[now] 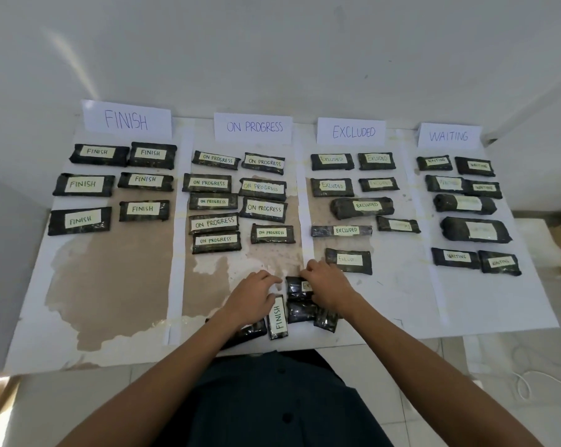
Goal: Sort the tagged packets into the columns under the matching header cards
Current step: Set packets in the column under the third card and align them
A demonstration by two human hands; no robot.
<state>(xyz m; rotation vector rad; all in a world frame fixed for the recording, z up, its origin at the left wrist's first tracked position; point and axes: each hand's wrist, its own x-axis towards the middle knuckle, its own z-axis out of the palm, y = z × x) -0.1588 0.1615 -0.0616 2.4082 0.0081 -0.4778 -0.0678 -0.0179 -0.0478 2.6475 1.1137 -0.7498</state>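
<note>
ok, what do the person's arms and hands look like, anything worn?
Nothing worn on the left hand or right hand: no gloves, rings or watch visible. The forearms are uncovered too, with no sleeves in view. A dark buttoned shirt covers the torso.

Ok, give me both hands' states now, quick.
Left hand: beside the FINISH packet; grip cannot be told.
Right hand: fingers curled on the top packet of the pile.
</note>
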